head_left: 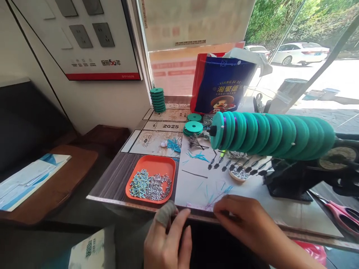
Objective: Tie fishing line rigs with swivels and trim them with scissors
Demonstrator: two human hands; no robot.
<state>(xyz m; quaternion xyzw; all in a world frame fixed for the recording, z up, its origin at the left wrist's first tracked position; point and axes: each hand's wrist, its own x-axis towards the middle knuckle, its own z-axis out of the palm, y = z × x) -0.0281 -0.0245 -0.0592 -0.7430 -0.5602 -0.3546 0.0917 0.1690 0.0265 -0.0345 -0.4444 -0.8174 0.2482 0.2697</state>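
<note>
hands (207,231) at table edge (123,201), thin purple strands (215,198)

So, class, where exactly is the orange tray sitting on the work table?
In the head view the orange tray sits at the table's near edge, left of centre, just above the left hand and left of the white sheet.

Left hand (167,239): wrist cut by bottom edge | right hand (246,224): fingertips curled under, contents indeterminable | pink scissors (343,216): cut by right edge | orange tray (151,179) contents: too small to identify
</note>
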